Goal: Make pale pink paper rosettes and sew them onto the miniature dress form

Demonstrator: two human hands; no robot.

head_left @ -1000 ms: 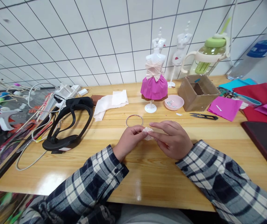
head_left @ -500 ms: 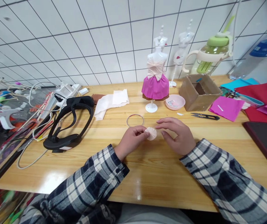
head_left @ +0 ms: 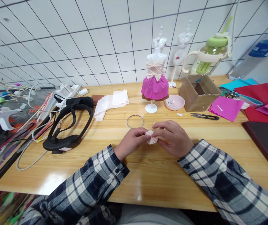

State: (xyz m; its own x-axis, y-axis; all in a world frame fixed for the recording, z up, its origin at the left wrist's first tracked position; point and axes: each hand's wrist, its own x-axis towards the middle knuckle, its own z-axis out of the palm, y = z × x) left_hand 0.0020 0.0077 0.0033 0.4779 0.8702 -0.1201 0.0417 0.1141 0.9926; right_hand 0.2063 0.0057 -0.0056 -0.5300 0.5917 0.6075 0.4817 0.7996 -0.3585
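Between both hands, just above the table, is a small round pleated rosette (head_left: 151,139), pale pink and fan-folded like paper. My left hand (head_left: 133,140) pinches its left side, the thumb lying over the folds. My right hand (head_left: 174,139) has its index finger on the front and its thumb at the right edge, closed on the rosette. A thin metal ring (head_left: 135,121) lies just beyond my left fingers. Farther back stands a mini dress form (head_left: 156,57) wearing a pale pleated bow top and a magenta skirt (head_left: 155,87).
A pink dish (head_left: 175,103) with small beads, a cardboard box (head_left: 198,93) and black thread snips (head_left: 204,116) sit at right. Pale paper strips (head_left: 111,103), a black headset (head_left: 70,125) and a white glue gun (head_left: 5,118) are at left. A dark phone (head_left: 266,145) lies far right.
My right hand has moved left and closed its thumb and index finger on the rosette. My left hand keeps its pinch. The view has shifted slightly.
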